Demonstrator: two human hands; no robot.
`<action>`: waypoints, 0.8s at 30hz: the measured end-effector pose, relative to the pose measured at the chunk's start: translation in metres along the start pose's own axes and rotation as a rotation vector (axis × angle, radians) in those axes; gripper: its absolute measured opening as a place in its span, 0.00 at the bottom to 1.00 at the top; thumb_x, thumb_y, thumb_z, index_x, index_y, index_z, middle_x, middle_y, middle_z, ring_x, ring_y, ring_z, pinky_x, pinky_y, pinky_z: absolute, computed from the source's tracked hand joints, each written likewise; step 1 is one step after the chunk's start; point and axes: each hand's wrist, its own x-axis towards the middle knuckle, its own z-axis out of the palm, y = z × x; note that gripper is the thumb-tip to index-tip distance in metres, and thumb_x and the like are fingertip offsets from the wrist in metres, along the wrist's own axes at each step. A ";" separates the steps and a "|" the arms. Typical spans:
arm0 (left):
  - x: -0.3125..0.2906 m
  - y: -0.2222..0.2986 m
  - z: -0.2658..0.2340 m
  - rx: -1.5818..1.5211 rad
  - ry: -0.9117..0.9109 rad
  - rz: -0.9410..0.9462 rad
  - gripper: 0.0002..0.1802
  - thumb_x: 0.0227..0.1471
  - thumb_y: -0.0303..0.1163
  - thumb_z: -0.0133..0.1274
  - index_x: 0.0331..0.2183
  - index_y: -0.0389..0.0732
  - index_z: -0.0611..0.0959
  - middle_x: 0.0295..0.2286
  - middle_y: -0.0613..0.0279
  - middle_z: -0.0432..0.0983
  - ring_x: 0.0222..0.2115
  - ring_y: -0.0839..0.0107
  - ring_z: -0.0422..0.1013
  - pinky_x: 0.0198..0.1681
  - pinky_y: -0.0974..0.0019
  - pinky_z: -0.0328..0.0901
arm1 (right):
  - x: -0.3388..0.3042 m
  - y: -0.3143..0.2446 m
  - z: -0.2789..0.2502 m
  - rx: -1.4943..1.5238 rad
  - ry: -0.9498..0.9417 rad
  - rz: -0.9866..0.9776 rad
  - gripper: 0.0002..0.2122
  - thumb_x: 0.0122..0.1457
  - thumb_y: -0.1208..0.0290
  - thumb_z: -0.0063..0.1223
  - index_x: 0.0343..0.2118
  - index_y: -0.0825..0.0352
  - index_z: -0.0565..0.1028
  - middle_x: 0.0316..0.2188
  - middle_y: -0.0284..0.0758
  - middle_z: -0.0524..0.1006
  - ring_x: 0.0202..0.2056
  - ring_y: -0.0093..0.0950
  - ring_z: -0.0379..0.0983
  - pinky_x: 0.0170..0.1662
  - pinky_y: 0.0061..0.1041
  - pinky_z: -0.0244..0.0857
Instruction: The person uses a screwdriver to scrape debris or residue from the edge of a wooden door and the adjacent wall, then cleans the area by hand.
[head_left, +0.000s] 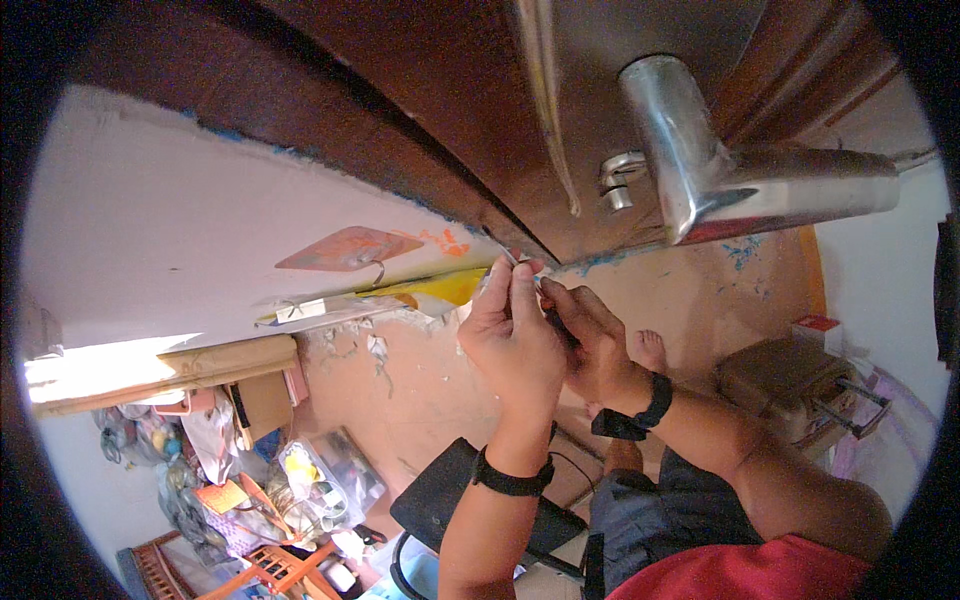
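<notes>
My left hand (518,345) and my right hand (592,345) meet in the middle of the view, close to the lower edge of a brown door (450,80). The left thumb and fingers pinch a thin, pale, narrow piece (508,256) whose kind I cannot tell. Curled beside them, my right fingers close on something small, mostly hidden by the hands. Both wrists wear black bands. To the upper right of my hands, a shiny metal lever handle (690,150) juts from the door, with a small metal turn knob (621,178) beside it.
Left of my hands are a yellow sheet (450,289) and a flat pinkish plate (350,248) with orange smears. A brown suitcase (775,385) stands right, near a red-and-white box (818,332). A black flat object (450,495), clear container (340,480) and orange chair (275,565) occupy the lower left.
</notes>
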 end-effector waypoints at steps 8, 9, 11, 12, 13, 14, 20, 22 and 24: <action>-0.007 -0.007 -0.002 -0.205 0.114 -0.016 0.11 0.55 0.24 0.50 0.38 0.25 0.78 0.29 0.58 0.78 0.31 0.77 0.72 0.35 0.76 0.66 | -0.001 -0.009 0.000 0.093 -0.070 -0.002 0.24 0.48 0.85 0.51 0.52 0.71 0.66 0.32 0.43 0.72 0.32 0.39 0.72 0.36 0.32 0.68; -0.005 -0.009 -0.003 -0.220 0.103 -0.028 0.12 0.55 0.24 0.50 0.39 0.26 0.78 0.30 0.58 0.78 0.31 0.78 0.72 0.34 0.76 0.66 | -0.001 -0.009 -0.001 0.080 -0.095 0.027 0.25 0.48 0.85 0.51 0.52 0.70 0.65 0.32 0.43 0.72 0.32 0.39 0.72 0.36 0.32 0.69; -0.003 -0.009 -0.005 -0.235 0.092 -0.039 0.12 0.55 0.25 0.50 0.40 0.27 0.78 0.30 0.58 0.78 0.30 0.78 0.72 0.33 0.76 0.66 | 0.000 -0.010 -0.001 0.077 -0.092 0.039 0.25 0.48 0.85 0.51 0.53 0.70 0.65 0.32 0.43 0.72 0.32 0.39 0.72 0.36 0.32 0.69; -0.003 -0.008 -0.005 -0.181 0.071 -0.042 0.12 0.56 0.27 0.50 0.39 0.28 0.78 0.31 0.58 0.78 0.32 0.77 0.72 0.36 0.75 0.66 | 0.000 -0.010 -0.001 0.073 -0.090 0.052 0.25 0.48 0.85 0.51 0.53 0.70 0.65 0.32 0.43 0.72 0.32 0.39 0.72 0.36 0.32 0.69; -0.003 -0.007 -0.005 -0.127 0.051 -0.046 0.12 0.56 0.29 0.49 0.39 0.30 0.79 0.31 0.59 0.78 0.33 0.75 0.72 0.39 0.74 0.65 | 0.000 -0.010 -0.001 0.074 -0.090 0.052 0.25 0.48 0.85 0.51 0.53 0.70 0.65 0.32 0.43 0.72 0.32 0.39 0.72 0.36 0.32 0.69; -0.002 -0.007 -0.005 -0.126 0.051 -0.046 0.12 0.56 0.29 0.49 0.39 0.30 0.79 0.31 0.59 0.78 0.33 0.75 0.72 0.39 0.74 0.65 | 0.000 -0.011 0.000 0.085 -0.090 0.063 0.25 0.48 0.85 0.51 0.53 0.69 0.65 0.32 0.43 0.72 0.33 0.39 0.72 0.36 0.32 0.69; -0.003 -0.001 -0.001 -0.190 0.086 -0.045 0.12 0.55 0.24 0.50 0.40 0.28 0.79 0.30 0.59 0.78 0.28 0.79 0.70 0.32 0.76 0.66 | 0.004 -0.011 -0.006 0.096 -0.095 0.045 0.25 0.49 0.84 0.51 0.53 0.69 0.65 0.32 0.44 0.72 0.33 0.40 0.72 0.37 0.32 0.69; -0.002 0.006 -0.003 -0.064 0.063 -0.043 0.11 0.55 0.24 0.50 0.38 0.26 0.79 0.31 0.59 0.78 0.27 0.79 0.69 0.32 0.76 0.65 | 0.005 -0.014 -0.008 0.108 -0.097 0.043 0.24 0.49 0.84 0.51 0.53 0.70 0.65 0.33 0.44 0.72 0.33 0.40 0.72 0.37 0.32 0.69; 0.000 -0.005 -0.004 -0.056 0.071 -0.045 0.11 0.55 0.24 0.50 0.37 0.26 0.80 0.30 0.59 0.78 0.27 0.80 0.69 0.32 0.77 0.64 | 0.001 -0.009 -0.001 0.115 -0.096 0.062 0.25 0.49 0.84 0.51 0.53 0.70 0.65 0.32 0.44 0.72 0.33 0.40 0.72 0.36 0.32 0.68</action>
